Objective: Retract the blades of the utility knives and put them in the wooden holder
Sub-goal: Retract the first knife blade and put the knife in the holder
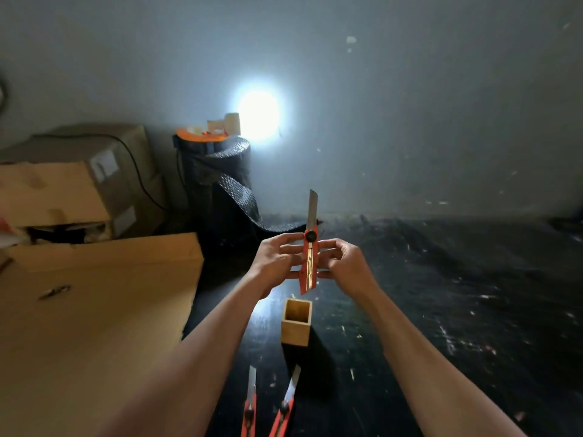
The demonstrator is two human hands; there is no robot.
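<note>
Both hands clamp one red utility knife (308,263) upright in the air, the left hand (275,266) pinching its left edge and the right hand (342,266) its right edge; its steel blade (312,208) stands fully extended above a black round lock knob (310,236); directly below on the scuffed black floor (441,310) sits the square, open-topped wooden holder (296,321), nothing visible inside; nearer the camera lie two more red utility knives (250,402) (286,405), blades out; flat cardboard boxes (94,310) lie to the left.
</note>
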